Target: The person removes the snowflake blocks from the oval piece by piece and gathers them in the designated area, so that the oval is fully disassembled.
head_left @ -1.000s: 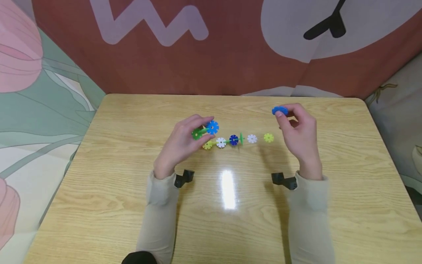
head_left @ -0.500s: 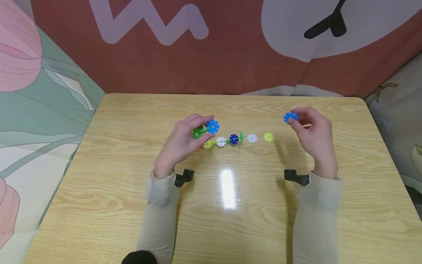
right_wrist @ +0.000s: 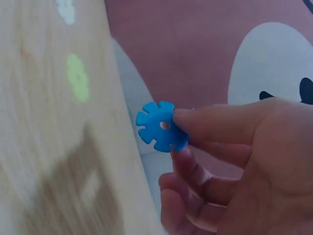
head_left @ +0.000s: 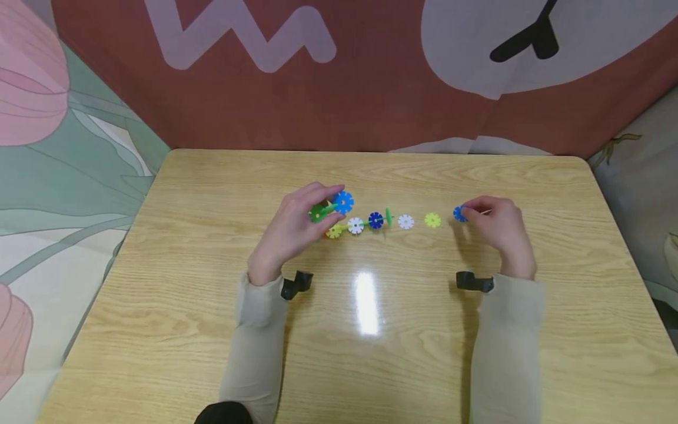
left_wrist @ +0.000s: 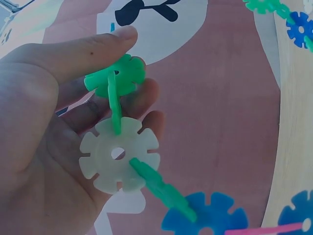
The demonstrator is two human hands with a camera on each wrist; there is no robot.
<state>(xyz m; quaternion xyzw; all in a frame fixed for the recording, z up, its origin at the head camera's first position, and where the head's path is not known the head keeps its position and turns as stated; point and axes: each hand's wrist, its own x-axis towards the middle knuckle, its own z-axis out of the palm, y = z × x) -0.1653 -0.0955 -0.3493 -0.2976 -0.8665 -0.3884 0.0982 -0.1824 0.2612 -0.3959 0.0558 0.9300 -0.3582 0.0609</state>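
Two discs [head_left: 432, 220] on the table [head_left: 371, 377], between chain [head_left: 376, 221] and right hand [head_left: 498, 229].

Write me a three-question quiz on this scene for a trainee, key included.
1. What colour is the loose disc pinched by the right hand? a) red b) blue c) white
2. True or false: the left hand holds a chain of linked discs.
3. Fill in: in the head view, the nearest disc to the picture's left of the yellow-green disc is the ____ disc.

Key: 1. b; 2. true; 3. white
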